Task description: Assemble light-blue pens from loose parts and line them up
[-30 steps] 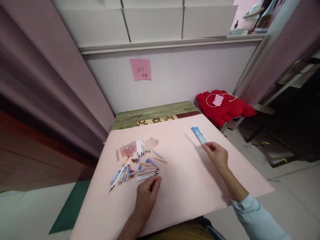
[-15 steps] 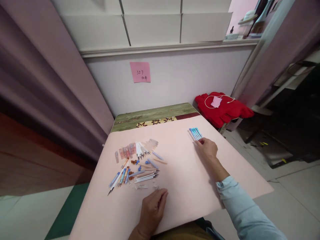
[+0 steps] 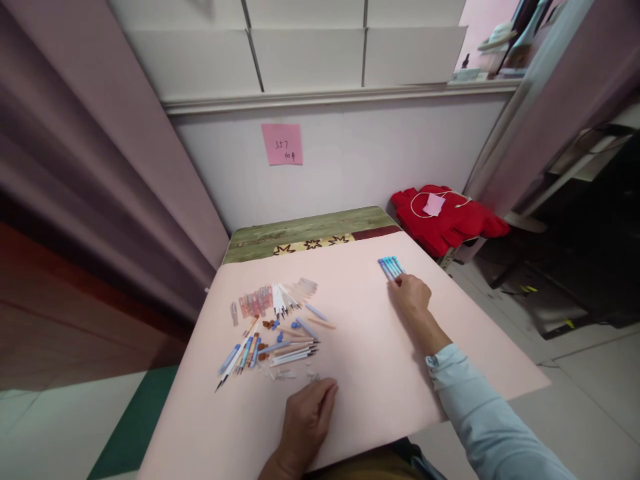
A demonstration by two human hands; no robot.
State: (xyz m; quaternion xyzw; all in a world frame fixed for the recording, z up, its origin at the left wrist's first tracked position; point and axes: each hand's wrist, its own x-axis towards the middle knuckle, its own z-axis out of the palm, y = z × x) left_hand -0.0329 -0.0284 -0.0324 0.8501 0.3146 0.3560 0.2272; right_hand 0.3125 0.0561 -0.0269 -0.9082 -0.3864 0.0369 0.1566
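Observation:
At the right of the table, a row of several blue and purple pens [image 3: 390,265] lies side by side. My right hand [image 3: 413,293] is closed at their near ends, its fingertips pinched at the left pen of the row and hiding the lower parts. Low in the middle, my left hand [image 3: 309,415] rests on the table, curled into a loose fist with nothing visible in it. Just beyond it are small clear plastic pieces [image 3: 285,375]. Farther off lie white refills with dark tips [image 3: 283,300], patterned pen barrels [image 3: 253,350] and small brown and blue caps [image 3: 270,325].
A pink sheet covers the table [image 3: 370,387], with a green wood-patterned strip [image 3: 260,237] showing at its far edge. Red cloth [image 3: 445,223] with a white cable lies beyond the right corner. A pink note [image 3: 283,144] sticks to the wall; a curtain [image 3: 165,167] hangs at left.
My right hand has shifted very slightly left at the pens' near ends. The left hand and the loose parts look the same.

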